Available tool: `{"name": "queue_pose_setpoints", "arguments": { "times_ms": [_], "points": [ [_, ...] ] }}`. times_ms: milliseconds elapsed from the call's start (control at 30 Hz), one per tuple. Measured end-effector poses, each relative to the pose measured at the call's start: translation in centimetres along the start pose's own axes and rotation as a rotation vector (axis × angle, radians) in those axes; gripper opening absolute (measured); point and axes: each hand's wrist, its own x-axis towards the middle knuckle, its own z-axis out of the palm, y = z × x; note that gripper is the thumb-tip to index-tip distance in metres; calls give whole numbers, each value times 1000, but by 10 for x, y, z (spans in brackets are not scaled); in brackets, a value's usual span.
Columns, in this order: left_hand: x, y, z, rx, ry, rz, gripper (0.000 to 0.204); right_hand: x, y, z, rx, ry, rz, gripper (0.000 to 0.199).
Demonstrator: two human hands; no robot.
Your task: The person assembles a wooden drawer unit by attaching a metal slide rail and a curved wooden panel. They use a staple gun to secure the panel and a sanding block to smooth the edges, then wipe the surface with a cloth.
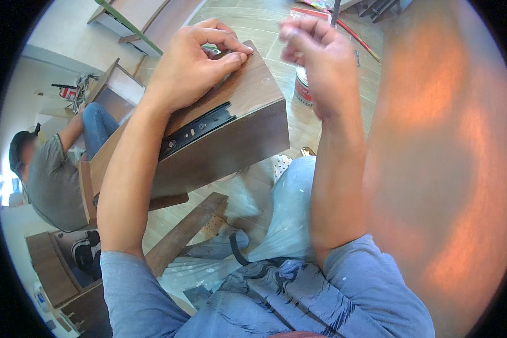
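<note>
1. Grip of the left hand [200, 65]: thumb and forefinger pressed together at the far edge of the wooden drawer [225, 143], pinching nothing large enough to make out.
2. Right hand [321, 65]: raised to the drawer's right, fingers curled, too blurred to tell whether its grip is closed.
3. The wooden drawer lies beneath the left hand; a black drawer slide [198, 130] is already set along it, some holes showing unfilled.

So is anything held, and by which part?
The left hand pinches at the far corner of the wooden box; on what, I can't tell. The right hand is too blurry.
</note>
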Motion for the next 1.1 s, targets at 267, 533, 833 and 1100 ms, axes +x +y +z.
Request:
{"name": "queue_pose_setpoints", "arguments": {
  "times_ms": [267, 533, 833, 1100],
  "points": [
    [3, -2, 2, -42, 14, -46, 16, -7, 32, 0, 35, -184, 28, 17],
    [-3, 2, 2, 83, 38, 91, 16, -5, 36, 0, 78, -206, 57, 14],
    [-1, 11, 2, 231, 54, 74, 15, -7, 35, 2, 48, -186, 19, 15],
    [2, -3, -2, 37, 28, 12, 15, -5, 33, 0, 31, -183, 3, 16]
  ]
}}
